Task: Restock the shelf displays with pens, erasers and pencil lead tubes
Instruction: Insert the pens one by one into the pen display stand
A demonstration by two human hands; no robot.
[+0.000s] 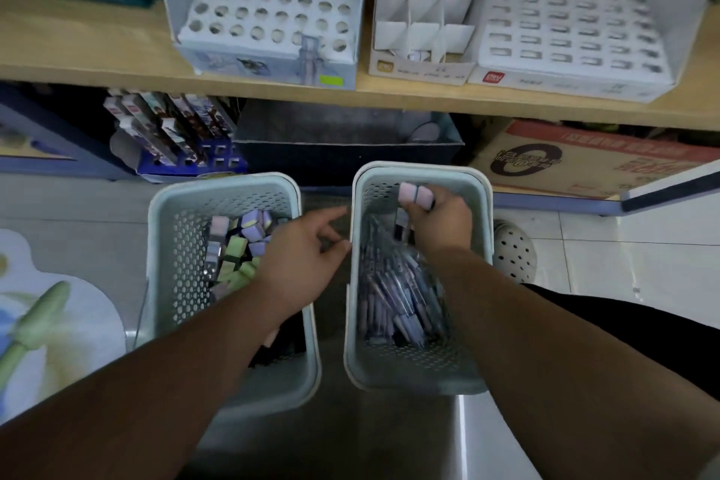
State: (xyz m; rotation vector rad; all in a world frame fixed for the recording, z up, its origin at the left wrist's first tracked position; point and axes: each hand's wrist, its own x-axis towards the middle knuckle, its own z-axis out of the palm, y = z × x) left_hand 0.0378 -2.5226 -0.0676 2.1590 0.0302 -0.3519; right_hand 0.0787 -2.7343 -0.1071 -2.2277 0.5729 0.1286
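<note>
Slippage risk: right hand (pixel 438 220) pinches two pale pink block erasers (pixel 416 196), centre frame, over the pale perforated plastic basket (pixel 448 172) of purple pens (pixel 397 304); a loose grip would drop them there. Left hand (pixel 302 249) relaxed, empty.

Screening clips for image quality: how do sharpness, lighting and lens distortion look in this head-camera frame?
Head view: dim, bluish light; motion blur smears the pens in the right basket and the slots of the shelf displays; a glare streak cuts the lower middle; the wide lens bows the shelf edge; the right hand gripping erasers is legible.
</note>
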